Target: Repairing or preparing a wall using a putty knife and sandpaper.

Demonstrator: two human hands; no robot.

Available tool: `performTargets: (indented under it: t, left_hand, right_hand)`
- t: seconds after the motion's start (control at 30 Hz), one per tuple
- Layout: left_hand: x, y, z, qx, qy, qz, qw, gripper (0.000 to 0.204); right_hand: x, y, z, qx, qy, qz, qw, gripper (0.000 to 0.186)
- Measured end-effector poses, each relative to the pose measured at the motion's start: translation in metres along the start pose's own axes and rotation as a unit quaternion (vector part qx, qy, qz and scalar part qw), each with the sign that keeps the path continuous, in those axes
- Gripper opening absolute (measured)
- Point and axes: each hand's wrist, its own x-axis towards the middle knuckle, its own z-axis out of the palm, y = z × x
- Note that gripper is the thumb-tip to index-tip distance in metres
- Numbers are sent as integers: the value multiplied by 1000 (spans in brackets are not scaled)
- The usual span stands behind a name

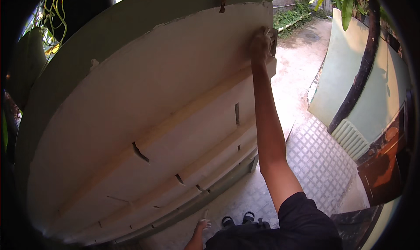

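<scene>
Lying against the right grip (260, 44), whose closure I cannot tell, the pale wall (175, 62) extends leftward.

- Wall (131, 83): upright, with a whitish face and a rough-edged green upper border (131, 27).
- Tan bands (183, 112): run lengthwise along the wall's face.
- Narrow dark slots (140, 153): spaced along the wall, near the bands.

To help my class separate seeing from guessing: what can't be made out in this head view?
In the head view:
Bare right hand: blur and shadow obscure its fingers and anything held.
Bare left hand: too small to tell whether it grips something.
Dark short-sleeved shirt: cut off by the lower edge.
Glossy brown panel: its right end is lost in the dark lens rim.
</scene>
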Motion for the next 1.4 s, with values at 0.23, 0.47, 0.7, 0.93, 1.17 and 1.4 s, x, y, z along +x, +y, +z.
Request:
performTargets:
  t: [0.23,0.47,0.7,0.93,1.17,1.4]
  left_hand:
    - [29,18,-23,108,-28,-63,992,34]
    - [44,63,-16,105,-24,26,994,42]
    - [56,60,-19,115,-73,29,990,29]
    - [63,23,-44,129,-101,-28,986,33]
    - [35,15,-36,116,-64,-8,991,34]
    - [34,12,-44,67,-30,-31,997,33]
  right_hand:
    - [15,77,33,-89,391,-196,895,48]
    - [8,65,36,-66,317,-125,938,51]
    - [1,39,-19,65,107,88,988,61]
    - [15,26,-26,186,85,109,973,49]
    - [-9,40,-18,67,120,26,990,41]
    - [-47,50,49,147,183,-141,962,40]
